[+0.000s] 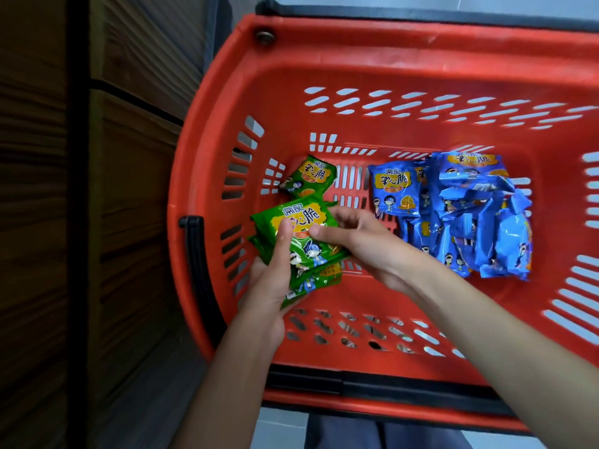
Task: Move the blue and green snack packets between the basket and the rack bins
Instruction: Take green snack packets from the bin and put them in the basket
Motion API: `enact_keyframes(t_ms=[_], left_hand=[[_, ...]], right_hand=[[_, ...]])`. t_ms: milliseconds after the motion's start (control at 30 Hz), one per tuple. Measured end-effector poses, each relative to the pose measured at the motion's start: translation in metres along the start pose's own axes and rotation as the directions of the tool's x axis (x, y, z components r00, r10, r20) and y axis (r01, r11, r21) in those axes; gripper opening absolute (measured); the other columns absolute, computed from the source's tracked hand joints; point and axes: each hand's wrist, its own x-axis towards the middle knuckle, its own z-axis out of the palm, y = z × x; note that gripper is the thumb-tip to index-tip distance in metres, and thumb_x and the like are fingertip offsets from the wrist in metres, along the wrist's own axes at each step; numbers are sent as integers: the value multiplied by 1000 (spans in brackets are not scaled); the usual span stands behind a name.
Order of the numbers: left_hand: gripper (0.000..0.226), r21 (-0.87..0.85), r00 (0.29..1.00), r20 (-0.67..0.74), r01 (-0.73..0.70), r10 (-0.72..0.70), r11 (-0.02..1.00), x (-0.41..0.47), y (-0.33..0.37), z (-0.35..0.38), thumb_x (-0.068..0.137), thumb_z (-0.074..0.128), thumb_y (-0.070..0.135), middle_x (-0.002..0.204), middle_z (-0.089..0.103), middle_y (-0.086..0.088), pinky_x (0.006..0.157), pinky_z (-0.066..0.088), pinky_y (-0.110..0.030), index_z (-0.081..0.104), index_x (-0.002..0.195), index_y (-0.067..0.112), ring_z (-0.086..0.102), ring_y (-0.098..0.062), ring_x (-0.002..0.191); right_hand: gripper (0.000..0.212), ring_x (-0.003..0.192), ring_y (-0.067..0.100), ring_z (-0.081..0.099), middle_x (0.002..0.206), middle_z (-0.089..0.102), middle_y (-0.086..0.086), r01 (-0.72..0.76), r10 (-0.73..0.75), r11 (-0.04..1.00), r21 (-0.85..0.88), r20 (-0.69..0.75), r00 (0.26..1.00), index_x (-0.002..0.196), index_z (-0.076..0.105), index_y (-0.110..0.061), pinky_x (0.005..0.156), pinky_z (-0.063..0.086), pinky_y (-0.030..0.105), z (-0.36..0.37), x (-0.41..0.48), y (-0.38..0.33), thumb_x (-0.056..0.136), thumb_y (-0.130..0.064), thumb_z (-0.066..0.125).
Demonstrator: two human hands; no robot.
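Holding: left hand (272, 280) grips a stack of green packets (319, 280), thumb across the top and fingers beneath, above the left end of the basket floor.
Pinching: right hand (363, 241) has thumb and curled fingers on the top packet (301, 222).
Basket: red and slotted (389, 76), with a black handle (197, 270) against its left rim.
Loose green packet (308, 178): flat on the floor, just beyond the stack.
Blue packets (460, 215): heaped on the right of the floor, apart from both hands.
Left side: a wooden panel (129, 189) beside the basket.
Print: Chinese characters "掌心脆" on yellow, cartoon children below.
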Motion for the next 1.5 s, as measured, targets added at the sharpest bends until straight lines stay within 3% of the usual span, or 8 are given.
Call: enact_keyframes(t_ms=[233,467,667,867,967,1133,1333,1500], left_hand=[[93,22,994,-107,-36,38,999,6,-4,0,43,63,71,106,71,-3,91,53,-42,57,121,21,68,-22,95],[30,15,990,-135,43,-41,999,16,-12,-3,78,69,46,92,69,-1,82,56,-36,55,91,23,68,-17,83],[29,-39,994,-67,88,-91,995,15,-12,-5,79,69,41,83,71,-1,57,57,-25,58,97,21,69,-11,63],[53,-75,989,-62,127,-132,989,14,-7,-7,78,70,44,103,70,-8,60,54,-29,55,121,16,69,-21,87],[52,-91,989,-78,122,-129,988,14,-7,-7,77,70,44,103,71,-7,58,54,-29,57,120,17,69,-20,87],[43,-89,992,-104,57,-66,994,10,-10,-2,82,65,45,91,72,-4,52,52,-23,58,116,20,70,-14,72],[21,-64,990,-142,13,-22,998,7,-14,-5,99,44,21,88,65,-5,63,51,-30,53,117,17,63,-20,72],[31,132,969,-197,-126,151,983,0,-21,-10,99,42,13,111,63,-9,82,52,-38,46,129,14,63,-26,93]], right_hand=[[23,72,11,66,86,71,0,-52,47,986,155,40,998,105,61,-16,63,56,24,-9,17,-12,83,-19,65],[21,40,4,59,76,60,1,6,52,980,201,-281,958,94,45,-17,35,45,15,-6,67,-35,87,-17,64],[25,74,23,64,97,59,10,-170,165,985,-21,-149,975,119,48,-5,83,54,37,2,97,-34,96,-15,48],[15,58,14,49,74,48,-1,-16,2,999,-35,-365,931,103,55,-9,58,44,27,-3,75,-21,94,-20,50],[18,47,8,49,73,49,-3,-10,13,1000,17,-228,974,91,53,-15,48,37,20,-1,35,-14,92,-33,52],[39,89,16,64,107,67,10,-55,52,991,-126,-26,998,111,62,-3,79,50,27,4,-9,14,81,-26,70],[23,60,6,61,84,66,1,-10,45,987,159,-218,975,108,59,-11,48,49,17,-11,9,21,87,-17,63],[19,51,6,58,75,62,2,71,-50,996,46,-348,936,80,53,-18,52,51,24,-12,41,28,87,-2,60]])
